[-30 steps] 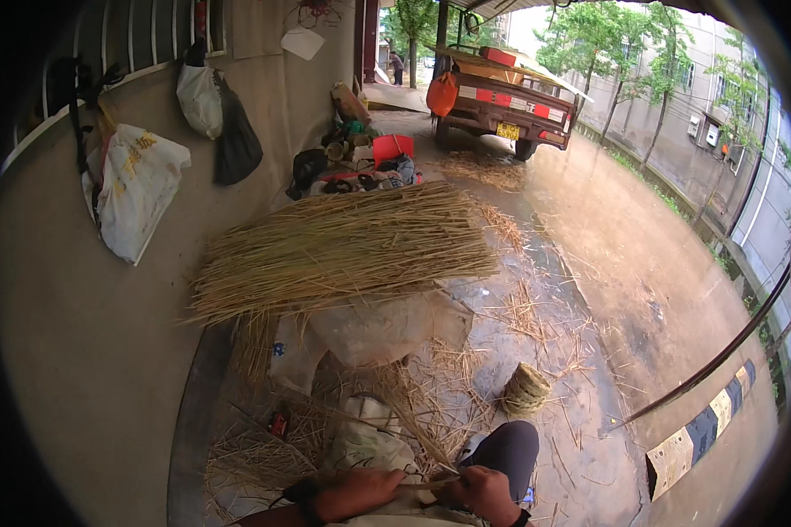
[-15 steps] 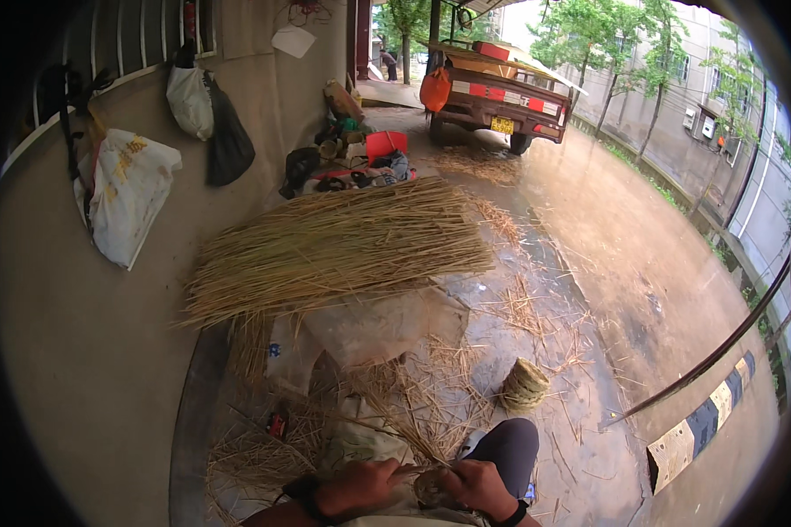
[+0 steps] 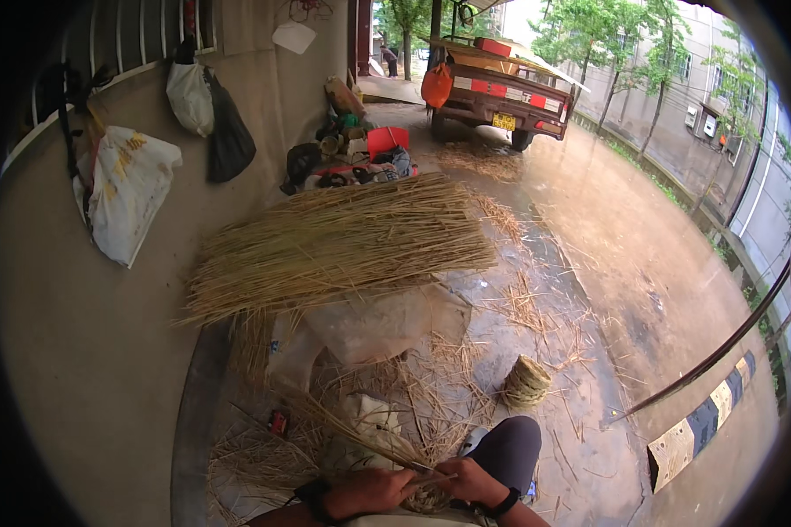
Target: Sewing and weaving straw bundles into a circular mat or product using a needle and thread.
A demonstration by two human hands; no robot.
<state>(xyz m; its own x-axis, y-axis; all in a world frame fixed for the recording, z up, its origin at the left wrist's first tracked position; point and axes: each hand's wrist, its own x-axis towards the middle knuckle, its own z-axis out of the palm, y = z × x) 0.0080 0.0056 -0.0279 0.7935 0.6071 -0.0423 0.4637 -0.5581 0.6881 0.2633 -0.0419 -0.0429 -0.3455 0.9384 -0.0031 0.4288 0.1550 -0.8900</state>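
Grey floor [image 3: 589, 496], messy with straw bits [image 3: 453, 400], ran beside a plain wall [image 3: 105, 351], and a big straw pile [image 3: 343, 241] lay ahead. From my far-off seat I saw two hands low down, near a bent knee [image 3: 511, 448]. The left hand [image 3: 369, 492] and the right hand [image 3: 470, 483] each had curled fingers, which looked to be pinching a pale strip [image 3: 432, 479] that ran crosswise between them. A bunch of long straws [image 3: 356, 432] sloped from that gap, away and to the left; its near end looked closer to the right fingers. Something woven [image 3: 424, 501] sat under the strip, between the hands. Only a bit of it showed, and I couldn't tell if the fingers touched it too. The fingertips were too small to make out well.
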